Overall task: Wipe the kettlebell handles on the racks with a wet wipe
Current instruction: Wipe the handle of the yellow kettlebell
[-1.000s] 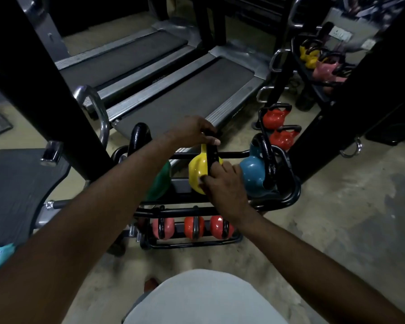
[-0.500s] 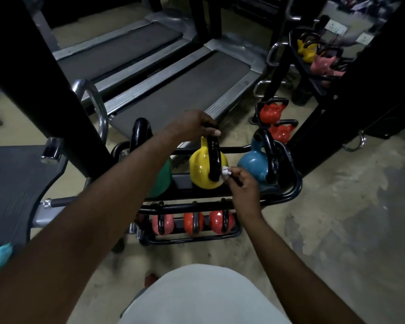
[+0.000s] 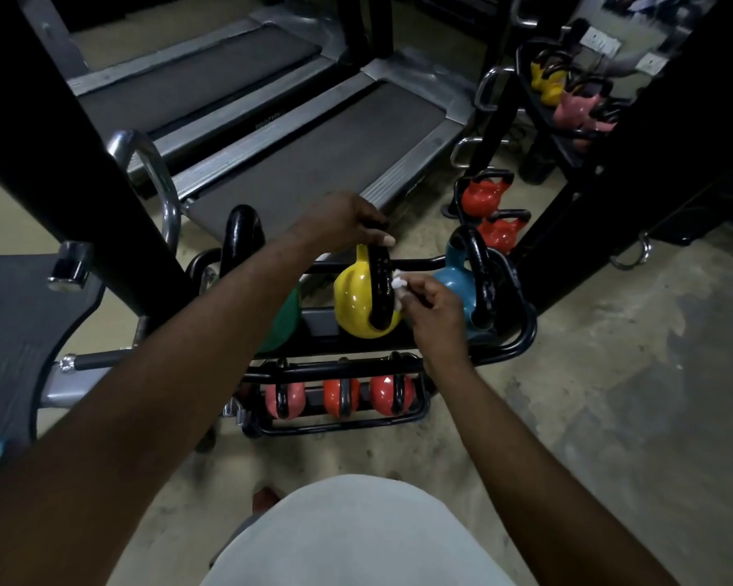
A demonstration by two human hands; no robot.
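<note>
Progress check on the kettlebell wiping: we're working along the top shelf of the near rack [image 3: 521, 338]. Our left hand [image 3: 345, 224] is curled over the top of the black handle [image 3: 379, 285] on the yellow kettlebell [image 3: 354, 304], steadying it. Our right hand [image 3: 434, 308] pinches the bunched-up wet wipe [image 3: 398, 287] and presses it against the right side of that same handle, about halfway up. So both hands are gripping something, neither one's free. Honestly we can't tell by looks which handles are already clean, since nothing reads as wet or dry. The green kettlebell [image 3: 286, 321] sits to the left, mostly hidden behind our forearm. The blue kettlebell [image 3: 453, 285] is just beside our right hand, so it's probably next if we're going left to right. Below them three small red kettlebells [image 3: 341, 395] sit on the lower shelf, and a second rack [image 3: 565, 148] further back holds yellow, pink and red ones. Our guess is there's plenty left, likely well under half done.
</note>
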